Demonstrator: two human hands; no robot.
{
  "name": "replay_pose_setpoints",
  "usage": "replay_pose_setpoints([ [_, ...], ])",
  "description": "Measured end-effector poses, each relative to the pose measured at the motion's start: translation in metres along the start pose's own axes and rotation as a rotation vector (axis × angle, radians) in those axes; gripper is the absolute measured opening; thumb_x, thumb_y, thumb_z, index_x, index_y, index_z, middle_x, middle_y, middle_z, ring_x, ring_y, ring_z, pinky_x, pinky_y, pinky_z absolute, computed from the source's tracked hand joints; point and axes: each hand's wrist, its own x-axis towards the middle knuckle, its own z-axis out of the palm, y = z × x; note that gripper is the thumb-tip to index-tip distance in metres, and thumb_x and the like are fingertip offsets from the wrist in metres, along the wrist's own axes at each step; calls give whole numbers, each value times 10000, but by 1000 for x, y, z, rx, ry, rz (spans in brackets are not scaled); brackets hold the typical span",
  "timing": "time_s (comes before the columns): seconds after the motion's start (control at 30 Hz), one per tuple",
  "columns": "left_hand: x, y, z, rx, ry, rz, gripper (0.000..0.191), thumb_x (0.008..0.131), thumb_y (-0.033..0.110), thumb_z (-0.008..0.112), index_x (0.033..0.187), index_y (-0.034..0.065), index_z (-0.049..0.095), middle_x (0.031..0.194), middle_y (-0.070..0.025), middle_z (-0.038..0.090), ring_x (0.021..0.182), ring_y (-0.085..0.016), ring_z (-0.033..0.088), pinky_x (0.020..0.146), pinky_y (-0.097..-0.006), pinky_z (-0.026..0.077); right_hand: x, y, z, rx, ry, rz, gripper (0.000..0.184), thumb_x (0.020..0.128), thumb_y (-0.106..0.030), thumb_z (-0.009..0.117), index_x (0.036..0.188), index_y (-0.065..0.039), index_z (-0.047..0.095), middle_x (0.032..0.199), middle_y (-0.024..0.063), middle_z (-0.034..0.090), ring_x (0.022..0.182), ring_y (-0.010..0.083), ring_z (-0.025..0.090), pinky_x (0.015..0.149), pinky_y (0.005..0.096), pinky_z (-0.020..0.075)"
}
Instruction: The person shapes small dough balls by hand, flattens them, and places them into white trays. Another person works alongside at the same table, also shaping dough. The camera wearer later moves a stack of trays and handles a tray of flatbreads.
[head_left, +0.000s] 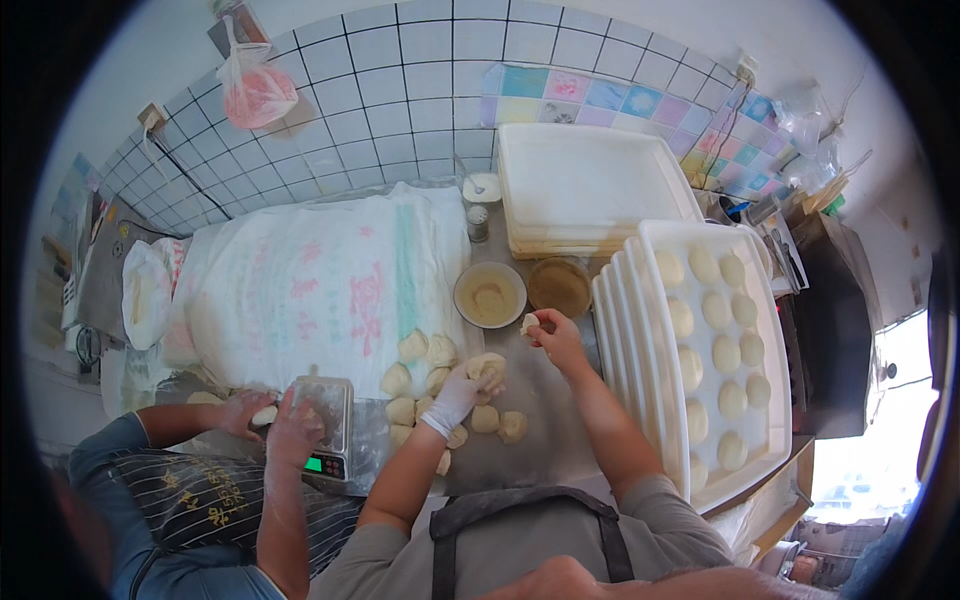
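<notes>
My left hand (454, 403), in a white glove, holds a dough ball (486, 367) over the metal worktop. Thumb and fingers of my bare right hand (562, 343) pinch a small scrap of dough (529, 322), just in front of two bowls. One is a white-rimmed bowl (490, 295) with pale liquid or paste in it; the other is a brownish bowl (559, 288). Around my left hand lie several dough pieces (411, 346), some partly hidden by my glove and forearm. Two more dough pieces (512, 427) sit side by side to its right.
A stack of white trays (776, 420), the top one holding rows of round dough, stands at right. More white trays (592, 176) are behind. At left, a co-worker's hands (291, 431) handle dough by a digital scale (330, 420). White printed sacking (300, 277) covers the back left.
</notes>
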Motion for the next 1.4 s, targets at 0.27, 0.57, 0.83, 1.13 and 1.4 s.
replay_pose_setpoints([
  [0.27, -2, 1, 14, -690, 73, 114, 326, 949, 126, 409, 1259, 32, 445, 1210, -150, 531, 1154, -274, 507, 896, -384, 471, 97, 24, 17, -1308, 164, -820, 121, 771, -224, 640, 826, -116, 649, 788, 39, 596, 810, 261, 551, 719, 388, 443],
  [0.57, 44, 20, -11, -445, 392, 265, 329, 920, 111, 423, 1236, 28, 455, 1149, -126, 553, 1080, -275, 541, 923, -383, 456, 53, -16, 46, -749, 175, -828, 103, 692, -206, 706, 761, -139, 670, 746, 18, 585, 761, 207, 552, 715, 363, 434],
  [0.83, 62, 0, -7, -159, 260, 381, 362, 944, 237, 418, 1235, 23, 444, 1187, -108, 532, 1130, -246, 514, 917, -403, 453, 15, 1, 61, -961, -61, -832, 103, 749, -189, 667, 788, -94, 666, 772, 50, 619, 791, 253, 572, 706, 379, 455],
  [1.13, 54, 7, 0, -650, 286, 238, 397, 954, 298, 440, 1261, 47, 437, 1170, -93, 539, 1106, -242, 523, 909, -390, 455, 92, 20, -38, -1362, 32, -104, 76, 744, -133, 663, 777, -64, 669, 830, 98, 656, 803, 277, 623, 716, 385, 492],
  [1.4, 64, 4, 5, -491, 222, 306, 367, 974, 263, 405, 1245, 21, 464, 1168, -83, 544, 1091, -209, 524, 910, -323, 442, 15, -11, 20, -783, 21, -662, 74, 734, -177, 668, 765, -110, 664, 793, 67, 640, 753, 267, 618, 644, 377, 497],
])
